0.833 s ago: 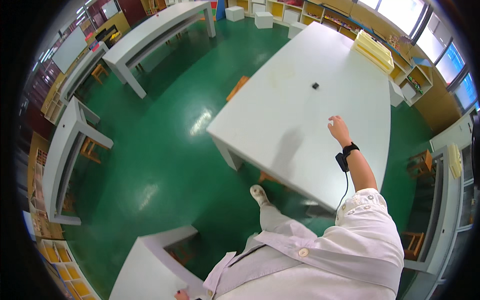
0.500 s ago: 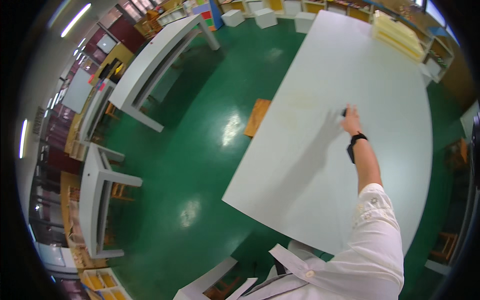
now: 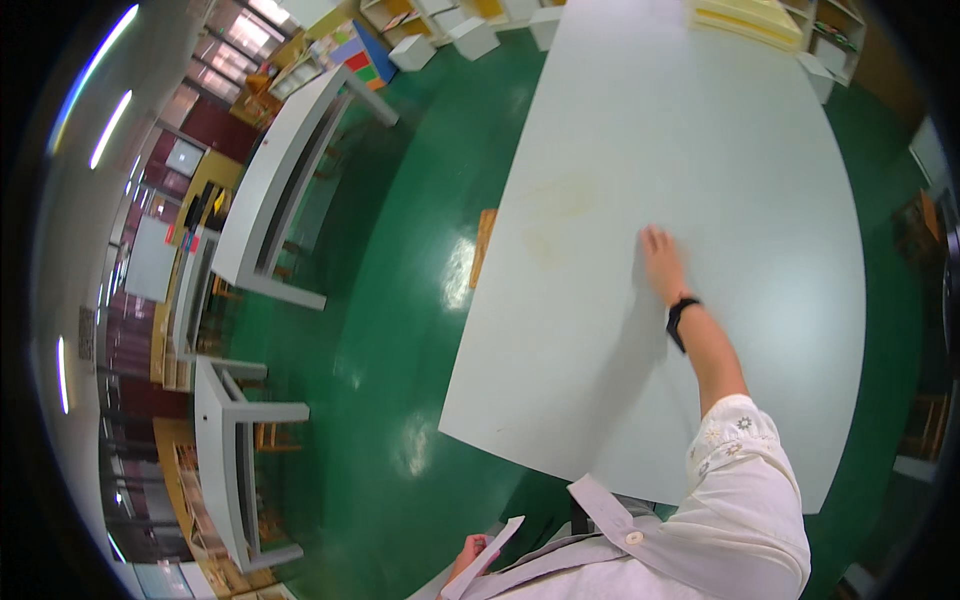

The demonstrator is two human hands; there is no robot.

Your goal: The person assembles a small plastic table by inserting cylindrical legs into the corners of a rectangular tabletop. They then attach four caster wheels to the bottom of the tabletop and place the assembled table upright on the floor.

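My right hand (image 3: 662,262) reaches forward over the big white table (image 3: 580,330), palm down and slightly blurred. Its fingers are stretched out, close together, at or just above the tabletop; what lies under the palm is hidden. A black band (image 3: 682,318) circles that wrist, and the arm's shadow falls to its left. Low in the picture, my left hand (image 3: 470,550) shows only in part beside a loose white strip of my clothing (image 3: 490,562). Its fingers look curled, and I cannot make out what is in them.
Yellow stacked trays (image 3: 748,22) stand on the table's far end. A wooden stool (image 3: 483,248) shows at its left edge. Across the green floor (image 3: 390,270) stand more white tables (image 3: 275,170). White cubes (image 3: 473,38) line the far shelves.
My right hand has come nearer and lower; the small dark thing at its fingers is out of sight. My left hand has come into view. The whole view has shifted and turned.
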